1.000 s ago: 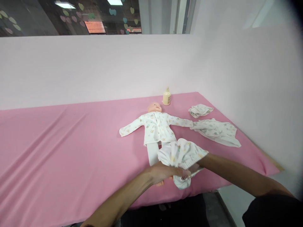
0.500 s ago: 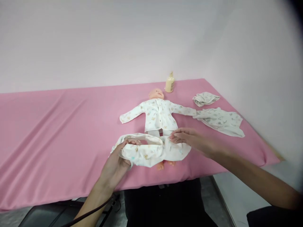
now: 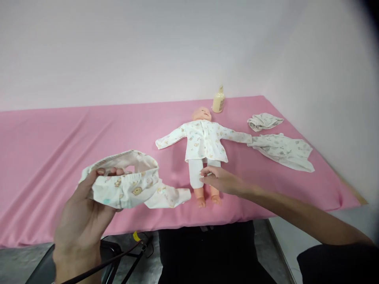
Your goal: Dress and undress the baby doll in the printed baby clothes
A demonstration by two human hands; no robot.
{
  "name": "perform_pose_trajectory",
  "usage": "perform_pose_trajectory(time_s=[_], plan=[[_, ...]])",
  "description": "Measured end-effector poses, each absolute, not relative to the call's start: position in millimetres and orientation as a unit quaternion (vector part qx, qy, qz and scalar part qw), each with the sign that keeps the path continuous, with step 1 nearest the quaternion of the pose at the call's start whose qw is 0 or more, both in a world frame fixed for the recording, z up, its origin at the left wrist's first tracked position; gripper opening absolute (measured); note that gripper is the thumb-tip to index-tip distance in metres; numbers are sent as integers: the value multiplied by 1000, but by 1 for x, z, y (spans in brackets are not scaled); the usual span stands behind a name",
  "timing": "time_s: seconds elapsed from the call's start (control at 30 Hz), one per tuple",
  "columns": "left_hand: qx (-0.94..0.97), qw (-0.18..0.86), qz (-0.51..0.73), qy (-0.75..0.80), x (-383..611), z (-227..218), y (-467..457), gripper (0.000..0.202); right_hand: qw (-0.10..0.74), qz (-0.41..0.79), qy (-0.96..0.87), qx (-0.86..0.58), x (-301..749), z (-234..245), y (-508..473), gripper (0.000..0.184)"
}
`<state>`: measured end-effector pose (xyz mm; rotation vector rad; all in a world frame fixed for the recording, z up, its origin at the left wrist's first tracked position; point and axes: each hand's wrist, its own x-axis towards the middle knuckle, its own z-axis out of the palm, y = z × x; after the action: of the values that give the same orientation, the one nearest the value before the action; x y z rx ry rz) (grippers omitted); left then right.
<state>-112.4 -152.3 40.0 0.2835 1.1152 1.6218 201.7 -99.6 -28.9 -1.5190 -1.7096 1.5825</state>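
Observation:
My left hand (image 3: 85, 213) is closed on the waistband of a pair of white printed baby pants (image 3: 127, 189), thumb in front and fingertips inside the opening. The waist gapes wide, and one leg trails right toward the doll's feet. A baby doll (image 3: 202, 114) lies on its back in a white printed jacket (image 3: 203, 142), arms spread, with plain white cloth on its upper legs and bare feet. Over the doll's legs is my right hand (image 3: 220, 180), fingers loosely curved and apart, holding nothing I can see. Whether its fingertips touch the leg is unclear.
Pink cloth (image 3: 59, 157) covers the table. A pump bottle (image 3: 218, 101) stands beyond the doll's head. To the right lie a crumpled printed cloth (image 3: 265, 121) and a spread printed garment (image 3: 284, 152), which meets the doll's sleeve. A dark chair (image 3: 111, 248) is below the front edge.
My left hand has drawn the pants left and nearer to me, off the doll's legs, which now show. My right hand has shifted slightly left and down over the legs.

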Motion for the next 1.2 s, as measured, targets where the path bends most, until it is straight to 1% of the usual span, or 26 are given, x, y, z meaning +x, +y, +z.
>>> perform_pose_trajectory(time_s=[0.07,0.13,0.27,0.33,0.4,0.5,0.53,0.63,0.7,0.83,0.93,1.07,1.2], plan=[[109,570,672,460,-104,39,-155,21,176,553,-603,-547,201,-36,-103,35],[93,603,652,451,-95,27,-158,23,186,549,-582,-570,200,-42,-105,43],[74,641,595,480,-78,-20,-166,17,176,584,-527,-592,194,-47,-107,70],[69,670,566,476,-67,-41,-170,19,168,629,-487,-582,189,-46,-108,77],[53,688,546,475,-54,-52,-175,25,184,679,-436,-562,184,-45,-108,78],[21,695,529,486,-36,-54,-182,33,218,718,-388,-535,180,-46,-108,82],[17,701,524,483,-31,-53,-184,34,235,722,-383,-527,179,-47,-107,81],[26,726,516,453,-21,-52,-189,34,305,726,-378,-487,175,-46,-108,69],[38,744,514,426,-15,-54,-190,35,338,724,-372,-472,171,-42,-110,67],[48,765,503,399,-5,-54,-193,43,362,704,-366,-489,159,-38,-116,71],[51,776,494,389,-1,-47,-198,50,384,680,-378,-497,153,-45,-118,76],[41,795,484,364,-2,-36,-205,48,395,646,-422,-499,150,-57,-122,75],[21,809,493,318,1,-32,-204,48,385,638,-455,-487,150,-59,-125,77]])
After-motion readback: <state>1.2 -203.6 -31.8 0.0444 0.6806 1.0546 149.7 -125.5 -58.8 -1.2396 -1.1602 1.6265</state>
